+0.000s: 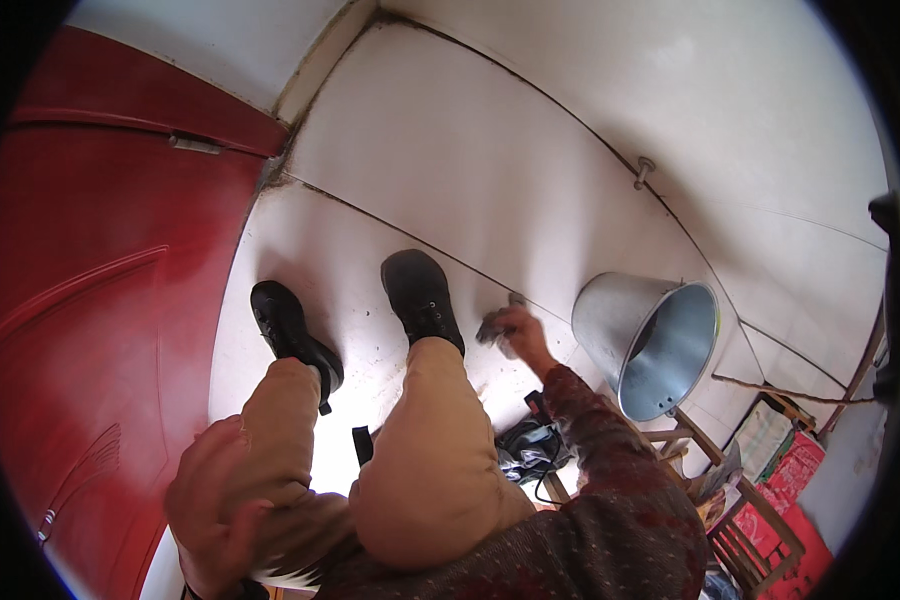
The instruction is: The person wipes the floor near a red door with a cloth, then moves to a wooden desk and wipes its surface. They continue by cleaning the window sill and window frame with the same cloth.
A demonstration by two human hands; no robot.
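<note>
My right hand (529, 336) reaches down near the white tiled floor (457, 142), just right of my black shoe (418, 292). Its fingers are closed on a small crumpled grey thing (489, 328), perhaps a rag; blur hides what it is. A small grey bit (517, 299) shows just beyond the fingers. To the right of this hand stands a metal bucket (600, 330), its open mouth showing a bluish inner wall. My left hand (206, 480) is blurred over my left knee, fingers apart, with nothing seen in it.
A red door (105, 225) runs along the left. A metal doorstop (643, 171) sticks out at the right. Behind my right arm are a wooden chair (780, 525), a black bag (529, 450) with a cord, and red printed cloth (791, 469). A second black shoe (279, 319) rests near the door.
</note>
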